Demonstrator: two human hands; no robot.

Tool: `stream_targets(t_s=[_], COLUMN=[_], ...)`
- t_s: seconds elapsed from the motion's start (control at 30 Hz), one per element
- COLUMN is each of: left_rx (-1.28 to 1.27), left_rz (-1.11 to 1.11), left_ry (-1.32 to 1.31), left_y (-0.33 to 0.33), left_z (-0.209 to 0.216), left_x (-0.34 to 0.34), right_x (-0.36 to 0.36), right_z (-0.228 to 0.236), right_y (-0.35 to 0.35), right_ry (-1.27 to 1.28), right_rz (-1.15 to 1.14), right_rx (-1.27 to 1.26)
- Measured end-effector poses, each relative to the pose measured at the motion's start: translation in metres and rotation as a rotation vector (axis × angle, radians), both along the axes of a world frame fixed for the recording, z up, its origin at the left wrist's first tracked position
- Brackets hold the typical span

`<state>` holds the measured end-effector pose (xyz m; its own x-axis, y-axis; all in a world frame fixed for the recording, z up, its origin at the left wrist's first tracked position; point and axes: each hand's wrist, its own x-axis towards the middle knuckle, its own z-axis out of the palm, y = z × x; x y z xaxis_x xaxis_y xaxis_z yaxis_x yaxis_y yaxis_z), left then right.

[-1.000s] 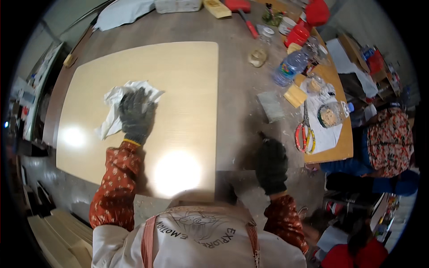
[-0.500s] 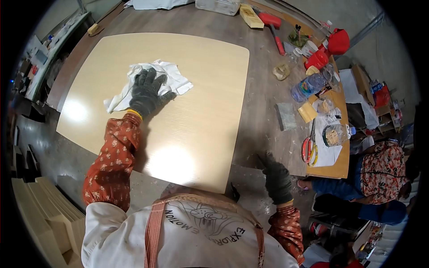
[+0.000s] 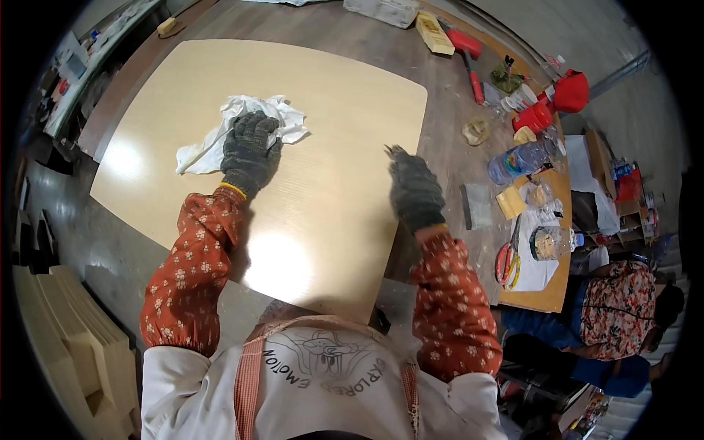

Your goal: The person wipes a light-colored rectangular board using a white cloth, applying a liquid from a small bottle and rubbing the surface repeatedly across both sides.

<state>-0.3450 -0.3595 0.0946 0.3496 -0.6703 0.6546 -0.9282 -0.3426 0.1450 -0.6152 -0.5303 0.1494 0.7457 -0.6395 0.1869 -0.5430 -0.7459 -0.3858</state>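
Observation:
A large pale wood-grain panel (image 3: pixel 330 95) with rounded corners lies in front of me. My left hand (image 3: pixel 251 150), in a dark grey knit glove, presses a crumpled white cloth (image 3: pixel 202 155) onto it, left of the middle. The fingers are drawn together over the cloth and hide part of it. Over the panel's right edge is my right hand (image 3: pixel 416 189), gloved the same way. Its fingers point forward, slightly blurred, and nothing shows in them. Two bright light reflections lie on the panel's surface.
Right of the panel are a grey sanding block (image 3: pixel 477 207), a yellow sponge block (image 3: pixel 511 202), scissors (image 3: pixel 507 264), a plastic bottle (image 3: pixel 518 163) and a red-handled hammer (image 3: pixel 469 62). Stacked pale boards (image 3: pixel 70 345) stand at lower left. Another person (image 3: pixel 620 308) is at the right.
My right hand has risen from beside the table's near edge, forward and left to the panel's right edge. My left hand has shifted slightly right, its fingers drawing together on the cloth.

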Motion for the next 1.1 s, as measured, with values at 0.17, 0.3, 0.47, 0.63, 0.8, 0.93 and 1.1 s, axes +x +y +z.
stream_targets(t_s=[0.17, 0.3, 0.47, 0.63, 0.8, 0.93, 1.1], left_rx=[-0.015, 0.015, 0.016, 0.034, 0.042, 0.041, -0.004], left_rz=[0.000, 0.004, 0.038, 0.043, 0.043, 0.038, 0.001], left_ry=[-0.017, -0.008, -0.038, -0.014, -0.024, -0.043, -0.054], left_y=[0.004, 0.004, 0.006, 0.009, 0.007, 0.007, 0.003], left_z=[0.002, 0.001, 0.010, 0.007, 0.009, 0.009, 0.010], left_x=[0.000, 0.000, -0.006, -0.001, -0.004, -0.003, -0.004], right_x=[0.036, 0.045, 0.047, 0.052, 0.058, 0.063, 0.062], right_z=[-0.021, -0.023, -0.013, 0.002, -0.004, -0.008, -0.014], right_y=[-0.021, -0.052, -0.053, -0.059, -0.065, -0.075, -0.083], right_ry=[0.166, 0.201, 0.362, 0.384, 0.377, 0.360, 0.379], right_rz=[-0.011, 0.156, 0.149, 0.241, 0.243, 0.339, 0.342], right_rx=[-0.126, -0.102, -0.057, -0.012, -0.056, -0.023, -0.032])
